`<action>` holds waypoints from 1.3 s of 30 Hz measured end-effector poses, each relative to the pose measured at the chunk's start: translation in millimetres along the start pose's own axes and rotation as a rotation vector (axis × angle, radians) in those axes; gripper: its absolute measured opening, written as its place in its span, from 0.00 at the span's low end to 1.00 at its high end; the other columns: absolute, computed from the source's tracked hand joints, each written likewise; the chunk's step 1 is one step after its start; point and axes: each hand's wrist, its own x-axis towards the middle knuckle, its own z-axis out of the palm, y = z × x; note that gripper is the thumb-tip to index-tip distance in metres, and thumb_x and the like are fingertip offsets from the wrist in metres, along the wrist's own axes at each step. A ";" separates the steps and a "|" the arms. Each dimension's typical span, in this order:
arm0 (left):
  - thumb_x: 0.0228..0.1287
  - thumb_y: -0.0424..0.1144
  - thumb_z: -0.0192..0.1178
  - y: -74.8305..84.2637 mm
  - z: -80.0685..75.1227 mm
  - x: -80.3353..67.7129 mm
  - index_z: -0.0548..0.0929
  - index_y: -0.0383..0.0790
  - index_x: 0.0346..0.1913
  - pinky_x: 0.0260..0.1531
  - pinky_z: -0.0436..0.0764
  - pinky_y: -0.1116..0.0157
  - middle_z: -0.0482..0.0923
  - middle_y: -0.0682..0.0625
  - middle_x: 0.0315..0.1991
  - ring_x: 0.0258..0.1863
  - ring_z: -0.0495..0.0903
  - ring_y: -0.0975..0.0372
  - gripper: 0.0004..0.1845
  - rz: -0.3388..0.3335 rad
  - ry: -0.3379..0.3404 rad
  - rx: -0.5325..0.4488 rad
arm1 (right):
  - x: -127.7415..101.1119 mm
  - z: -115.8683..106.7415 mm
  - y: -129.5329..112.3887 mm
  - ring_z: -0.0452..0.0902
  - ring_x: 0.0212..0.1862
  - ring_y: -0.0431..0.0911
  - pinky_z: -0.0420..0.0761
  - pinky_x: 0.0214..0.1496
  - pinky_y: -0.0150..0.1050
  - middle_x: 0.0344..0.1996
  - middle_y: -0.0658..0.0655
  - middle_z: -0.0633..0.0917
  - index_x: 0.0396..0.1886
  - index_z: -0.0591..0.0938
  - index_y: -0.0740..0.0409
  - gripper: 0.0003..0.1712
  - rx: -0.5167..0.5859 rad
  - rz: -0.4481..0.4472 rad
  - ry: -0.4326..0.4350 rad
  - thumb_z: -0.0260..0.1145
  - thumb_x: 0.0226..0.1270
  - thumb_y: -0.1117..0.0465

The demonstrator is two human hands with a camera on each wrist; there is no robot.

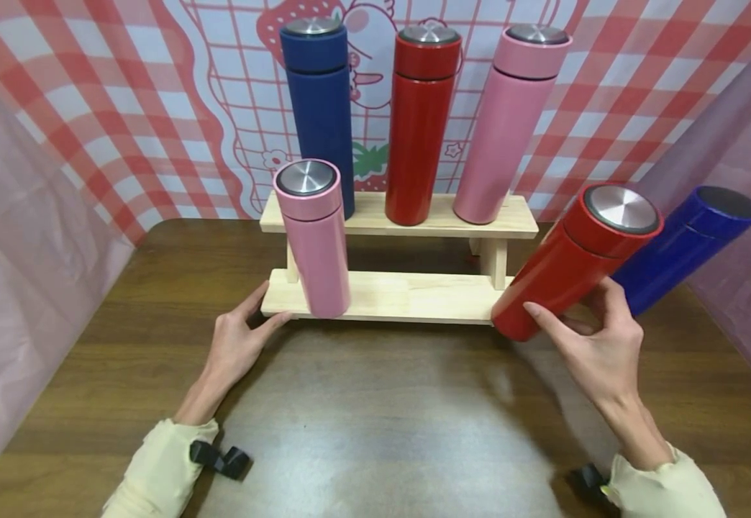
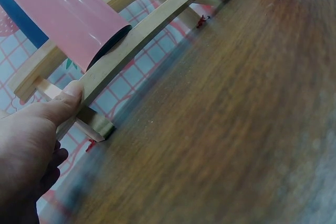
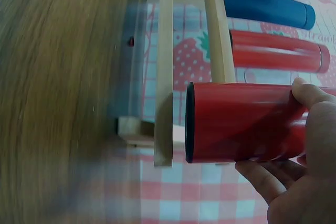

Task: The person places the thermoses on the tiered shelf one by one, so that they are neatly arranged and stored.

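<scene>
My right hand (image 1: 598,342) holds a red thermos bottle (image 1: 576,252) with a steel-topped lid, tilted with its top to the right. Its base is at the right end of the wooden two-tier stand's (image 1: 427,308) lower shelf; in the right wrist view the bottle (image 3: 241,121) lies beside that shelf's edge. At the stand's left end, my left hand (image 1: 239,342) grips the lower shelf, thumb (image 2: 71,95) on its front edge and the other fingers partly hidden. Just right of this hand, a pink thermos bottle (image 1: 317,252) stands upright on the lower shelf.
On the upper shelf stand a dark blue bottle (image 1: 320,122), another red bottle (image 1: 421,129) and another pink bottle (image 1: 508,129). A bright blue bottle (image 1: 686,237) leans behind my right hand. Checkered cloth (image 1: 175,122) hangs behind the brown table (image 1: 362,417).
</scene>
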 end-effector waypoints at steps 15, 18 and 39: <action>0.65 0.43 0.75 0.1 -0.6 -0.5 0.74 0.34 0.73 0.64 0.72 0.43 0.75 0.38 0.66 0.66 0.74 0.43 0.37 -0.010 0.000 0.008 | 0.2 35.8 -11.2 0.85 0.44 0.36 0.83 0.39 0.25 0.46 0.46 0.87 0.62 0.76 0.74 0.43 0.059 -0.029 -0.096 0.80 0.41 0.84; 0.65 0.43 0.75 0.4 -0.6 -0.3 0.74 0.34 0.73 0.65 0.72 0.43 0.75 0.38 0.66 0.66 0.74 0.43 0.37 -0.013 -0.004 0.005 | 0.9 42.3 -11.7 0.85 0.46 0.37 0.83 0.39 0.25 0.46 0.46 0.86 0.62 0.76 0.74 0.43 0.073 -0.042 -0.106 0.81 0.40 0.84; 0.65 0.44 0.74 0.3 -0.8 -0.2 0.74 0.33 0.73 0.64 0.72 0.43 0.76 0.38 0.66 0.66 0.74 0.44 0.37 -0.003 -0.004 0.009 | 3.4 78.1 -21.4 0.83 0.47 0.41 0.85 0.41 0.30 0.47 0.61 0.87 0.62 0.77 0.70 0.42 0.052 -0.025 -0.189 0.85 0.45 0.75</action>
